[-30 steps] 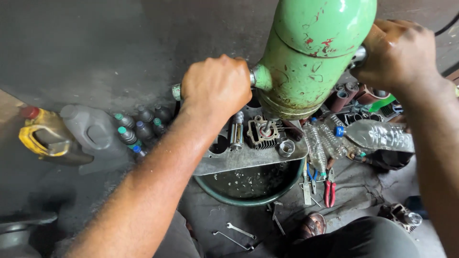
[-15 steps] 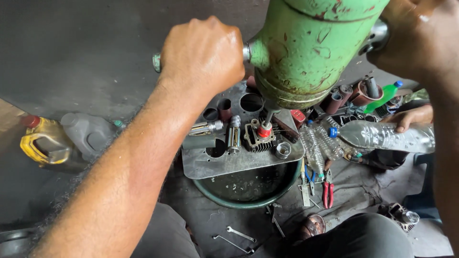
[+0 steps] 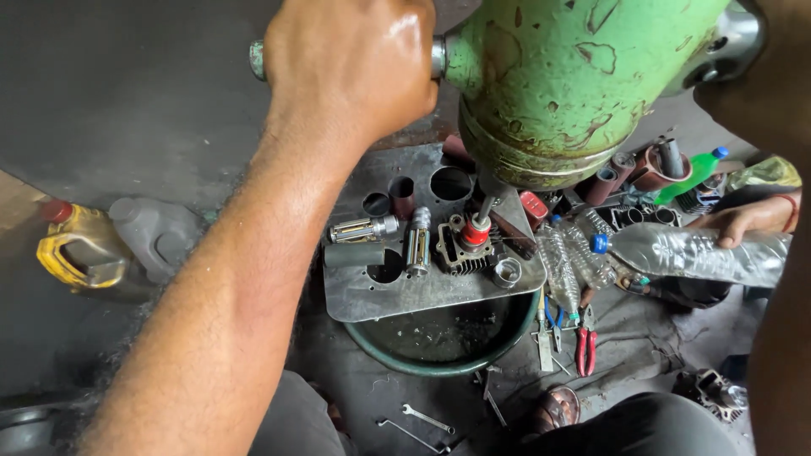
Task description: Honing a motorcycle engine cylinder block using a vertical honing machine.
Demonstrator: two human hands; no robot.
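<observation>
While your left hand (image 3: 351, 72) is clamped on the side handle (image 3: 258, 59) of the green drill (image 3: 574, 76), its bit stands upright on the small engine cylinder (image 3: 463, 247); that cylinder sits on a holed metal plate (image 3: 422, 291) over a green basin (image 3: 439, 346), apparently to catch waste; your right hand (image 3: 760, 76) is at the drill's far side, grip not discernible; a co-worker's hand (image 3: 743, 221) steadies a plastic bottle (image 3: 684, 253) alongside.

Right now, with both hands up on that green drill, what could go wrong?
1. The cylinder block under the drill's shaft shows no visible clamp on the metal plate; it could spin or shift.
2. Loose honing tools beside it might roll or get knocked into the basin.
3. Another person's hand holding a plastic bottle is close to the green drill; a slip of the left hand could endanger it.
</observation>
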